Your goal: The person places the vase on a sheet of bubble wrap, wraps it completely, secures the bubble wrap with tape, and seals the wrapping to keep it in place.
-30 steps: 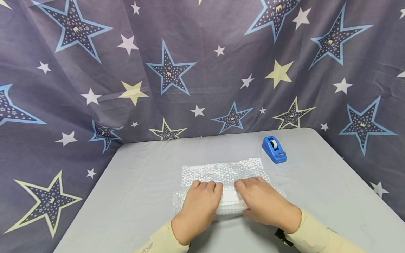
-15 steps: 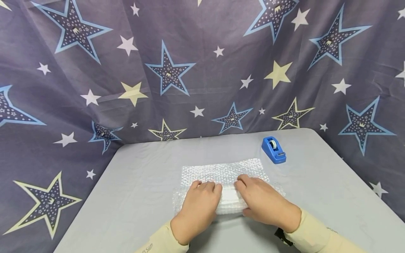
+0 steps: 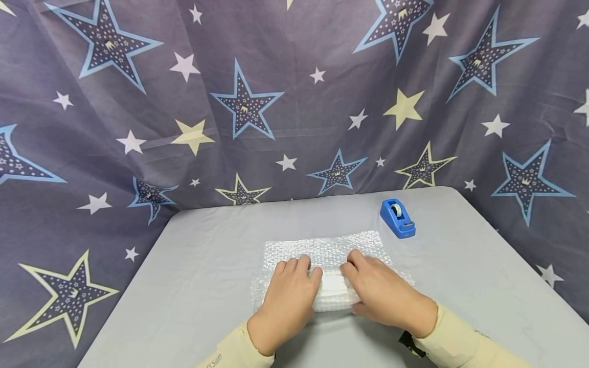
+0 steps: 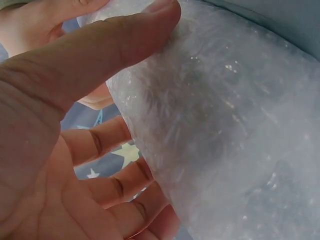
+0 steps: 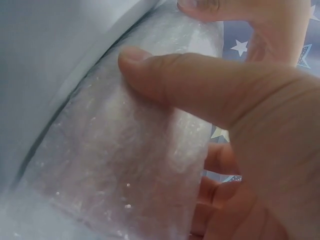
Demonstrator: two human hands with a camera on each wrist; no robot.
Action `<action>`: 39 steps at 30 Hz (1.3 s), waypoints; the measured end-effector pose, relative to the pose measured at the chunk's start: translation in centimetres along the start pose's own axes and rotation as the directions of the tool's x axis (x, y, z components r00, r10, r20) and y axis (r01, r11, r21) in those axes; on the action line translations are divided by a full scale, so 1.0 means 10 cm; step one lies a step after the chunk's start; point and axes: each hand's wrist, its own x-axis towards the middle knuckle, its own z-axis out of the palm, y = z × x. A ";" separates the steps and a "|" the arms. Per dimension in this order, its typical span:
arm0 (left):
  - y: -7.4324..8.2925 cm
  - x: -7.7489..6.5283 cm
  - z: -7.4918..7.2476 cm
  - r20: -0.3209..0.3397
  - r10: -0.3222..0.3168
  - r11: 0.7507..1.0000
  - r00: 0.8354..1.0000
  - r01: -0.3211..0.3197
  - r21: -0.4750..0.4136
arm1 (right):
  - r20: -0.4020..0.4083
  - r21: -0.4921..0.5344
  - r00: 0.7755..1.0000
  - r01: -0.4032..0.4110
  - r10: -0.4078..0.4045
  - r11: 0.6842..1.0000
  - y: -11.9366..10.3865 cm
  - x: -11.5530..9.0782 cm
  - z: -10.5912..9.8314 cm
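A sheet of clear bubble wrap (image 3: 317, 250) lies on the table, its near part folded into a thick bundle (image 3: 333, 286). Something white shows through the bundle's middle; what it is stays hidden. My left hand (image 3: 289, 296) grips the bundle's left part, with the thumb (image 4: 125, 40) on the near side and the fingers over the far side. On the right part my right hand (image 3: 384, 294) holds it the same way, its thumb (image 5: 170, 75) pressed against the plastic. A flat flap of the wrap extends beyond both hands toward the back.
A blue tape dispenser (image 3: 398, 220) with a roll of tape stands behind the wrap, to the right. A pale grey cloth covers the table (image 3: 207, 266). Dark star-patterned curtains (image 3: 294, 102) hang around the back and sides.
The fingers of my left hand have lifted and shifted slightly over the bundle, and my right index finger has risen a little. The wrap and the tape dispenser stay in place.
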 end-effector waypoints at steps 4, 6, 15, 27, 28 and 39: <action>-0.01 0.00 0.01 -0.014 0.010 1.000 1.000 -0.010 0.020 | 0.003 -0.011 1.000 0.002 -0.002 1.000 0.00 0.00 0.00; -0.01 0.01 0.02 -0.027 0.018 0.999 0.999 -0.017 0.032 | 0.004 -0.021 1.000 0.004 -0.004 1.000 0.00 0.01 0.00; -0.02 0.01 0.04 -0.058 0.039 0.997 0.998 -0.035 0.062 | 0.010 -0.065 1.000 0.015 -0.014 0.998 0.00 0.01 -0.02; -0.04 0.02 0.05 -0.096 0.047 0.998 0.994 -0.041 0.055 | 0.013 -0.098 1.000 0.012 -0.010 0.995 -0.03 0.01 -0.04; -0.04 0.02 0.05 -0.097 0.047 0.998 0.994 -0.042 0.052 | 0.013 -0.100 1.000 0.011 -0.010 0.995 -0.03 0.01 -0.04; -0.07 0.02 0.04 -0.094 0.058 0.998 0.994 -0.055 0.033 | 0.007 -0.108 1.000 0.006 -0.006 0.994 -0.01 0.01 -0.02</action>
